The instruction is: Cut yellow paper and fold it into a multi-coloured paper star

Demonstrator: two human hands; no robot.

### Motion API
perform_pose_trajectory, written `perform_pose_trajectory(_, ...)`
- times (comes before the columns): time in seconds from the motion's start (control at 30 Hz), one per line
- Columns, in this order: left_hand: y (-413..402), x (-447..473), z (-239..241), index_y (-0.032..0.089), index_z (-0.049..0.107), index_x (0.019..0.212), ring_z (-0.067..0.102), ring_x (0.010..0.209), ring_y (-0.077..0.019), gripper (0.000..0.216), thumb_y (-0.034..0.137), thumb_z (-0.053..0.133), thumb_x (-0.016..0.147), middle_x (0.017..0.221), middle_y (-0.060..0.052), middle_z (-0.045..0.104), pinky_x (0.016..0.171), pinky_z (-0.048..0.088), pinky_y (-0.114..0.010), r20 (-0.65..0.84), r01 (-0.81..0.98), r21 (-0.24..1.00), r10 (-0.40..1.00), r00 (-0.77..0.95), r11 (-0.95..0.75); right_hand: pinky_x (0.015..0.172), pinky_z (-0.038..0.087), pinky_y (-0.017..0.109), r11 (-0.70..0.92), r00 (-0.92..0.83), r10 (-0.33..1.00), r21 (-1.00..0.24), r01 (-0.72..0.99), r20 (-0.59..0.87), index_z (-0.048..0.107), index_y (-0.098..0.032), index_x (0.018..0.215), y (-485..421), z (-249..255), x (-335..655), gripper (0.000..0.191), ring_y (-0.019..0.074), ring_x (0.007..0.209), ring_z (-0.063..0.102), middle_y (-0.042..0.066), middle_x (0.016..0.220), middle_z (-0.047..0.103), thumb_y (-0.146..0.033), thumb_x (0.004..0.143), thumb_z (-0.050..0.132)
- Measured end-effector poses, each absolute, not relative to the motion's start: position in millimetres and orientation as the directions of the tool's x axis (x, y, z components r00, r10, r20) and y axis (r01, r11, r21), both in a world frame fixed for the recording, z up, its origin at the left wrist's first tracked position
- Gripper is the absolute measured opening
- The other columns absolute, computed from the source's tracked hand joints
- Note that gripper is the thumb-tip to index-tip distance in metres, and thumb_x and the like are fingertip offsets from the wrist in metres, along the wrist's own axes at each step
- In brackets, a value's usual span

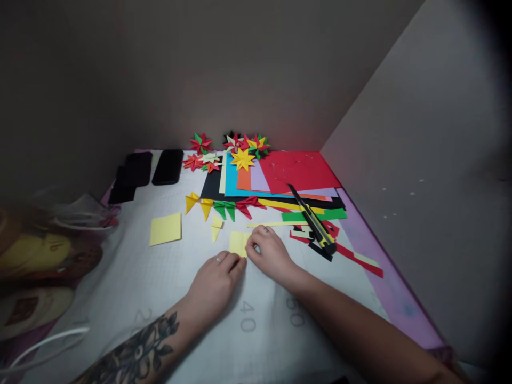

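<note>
A small pale yellow square of paper (237,241) with a crease down it lies between my hands. My left hand (218,273), fingers closed together, holds its near edge. At its right edge my right hand (271,250) pinches it between thumb and forefinger. Just beyond it lies a folded pale yellow paper piece (216,228). Further back is a row of folded pointed pieces: yellow (192,202), green (224,209) and red (248,206). A stack of yellow paper squares (165,229) sits to the left.
A utility knife (313,221) rests on paper scraps (356,258) at the right. Coloured sheets (296,170) and folded paper stars (242,159) lie at the back, near the wall. A black phone (168,166) is at back left. Bagged items (40,250) crowd the left edge.
</note>
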State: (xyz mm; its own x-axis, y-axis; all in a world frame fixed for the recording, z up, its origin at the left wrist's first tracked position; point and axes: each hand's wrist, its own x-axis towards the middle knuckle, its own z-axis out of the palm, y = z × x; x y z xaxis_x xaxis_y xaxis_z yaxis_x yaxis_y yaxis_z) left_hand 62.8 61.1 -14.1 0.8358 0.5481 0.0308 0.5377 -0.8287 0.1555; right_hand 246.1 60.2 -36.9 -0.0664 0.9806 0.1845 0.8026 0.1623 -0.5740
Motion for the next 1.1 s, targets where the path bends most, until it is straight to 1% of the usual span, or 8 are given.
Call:
perform_pose_trajectory(0.27,44,75,-16,0.01,0.054,0.121,0.058,0.094,-0.024,0.042,0.002,0.045,0.081,0.103,-0.012,0.063,0.068,0.05,-0.033,-0.033,0.623,-0.017,0.623,0.781,-0.782,0.079,0.042,0.037,0.161,-0.072,0.979,-0.507,0.847,0.19,0.056,-0.02,0.08,53,-36,245,0.005,0.0236,0.089,0.048,0.006,0.089,0.056,-0.019,0.078,0.061)
perform_pose_trajectory(0.37,41,76,-15,0.01,0.053,0.123,0.058,0.096,-0.0236,0.044,0.001,0.045,0.08,0.105,-0.013,0.062,0.068,0.049,-0.032,-0.041,0.623,-0.03,0.623,0.781,-0.782,0.08,0.041,0.042,0.121,-0.016,0.975,-0.47,0.874,0.22,0.053,-0.021,0.087,50,-36,247,0.017,0.0265,0.092,0.046,0.008,0.094,0.054,-0.027,0.077,0.065)
perform_pose_trajectory(0.53,43,77,-13,0.009,0.053,0.122,0.058,0.097,-0.0252,0.042,0.002,0.046,0.081,0.108,-0.013,0.063,0.069,0.05,-0.034,-0.077,0.624,-0.019,0.623,0.778,-0.782,0.079,0.043,0.045,0.064,0.089,0.945,-0.446,0.893,0.314,0.053,-0.021,0.087,50,-36,255,0.013,0.0276,0.09,0.046,0.009,0.092,0.054,-0.019,0.078,0.062)
perform_pose_trajectory(0.6,43,77,-12,0.009,0.053,0.122,0.058,0.096,-0.0251,0.043,0.002,0.045,0.081,0.106,-0.013,0.063,0.068,0.05,-0.034,-0.081,0.626,-0.016,0.625,0.777,-0.78,0.079,0.045,0.043,0.193,-0.002,0.931,-0.487,0.852,0.365,0.055,-0.02,0.09,48,-35,258,0.012,0.0261,0.09,0.048,0.009,0.091,0.055,-0.013,0.08,0.056)
perform_pose_trajectory(0.73,46,72,-12,0.011,0.053,0.122,0.058,0.093,-0.0235,0.044,0.002,0.046,0.08,0.103,-0.012,0.063,0.068,0.05,-0.033,-0.063,0.617,0.024,0.615,0.786,-0.786,0.078,0.051,0.037,0.536,-0.347,0.834,-0.483,0.692,0.429,0.06,-0.019,0.1,39,-37,260,0.026,0.0224,0.089,0.053,0.01,0.094,0.061,-0.005,0.082,0.047)
perform_pose_trajectory(0.9,67,52,-13,0.017,0.058,0.115,0.058,0.092,-0.0204,0.038,0.002,0.045,0.082,0.107,-0.009,0.062,0.076,0.051,-0.032,0.101,0.608,0.184,0.63,0.77,-0.772,0.079,0.053,0.038,0.586,-0.433,0.806,-0.438,0.682,0.403,0.061,-0.017,0.11,32,-44,259,0.035,0.0225,0.092,0.055,0.011,0.1,0.066,-0.002,0.081,0.047)
perform_pose_trajectory(0.97,77,45,-15,0.018,0.06,0.113,0.056,0.092,-0.0209,0.035,0.004,0.046,0.084,0.106,-0.008,0.062,0.077,0.05,-0.034,0.188,0.618,0.208,0.651,0.735,-0.758,0.082,0.053,0.038,0.597,-0.446,0.799,-0.44,0.67,0.405,0.06,-0.017,0.112,33,-46,261,0.036,0.0224,0.094,0.056,0.012,0.102,0.066,-0.003,0.081,0.047)
perform_pose_trajectory(1.1,91,42,-20,0.021,0.067,0.1,0.054,0.095,-0.0225,0.024,0.011,0.05,0.087,0.108,-0.009,0.062,0.08,0.046,-0.037,0.317,0.525,0.223,0.57,0.758,-0.821,0.091,0.05,0.038,0.633,-0.496,0.774,-0.445,0.634,0.394,0.059,-0.015,0.114,37,-45,265,0.037,0.0216,0.1,0.055,0.012,0.109,0.065,-0.003,0.081,0.046)
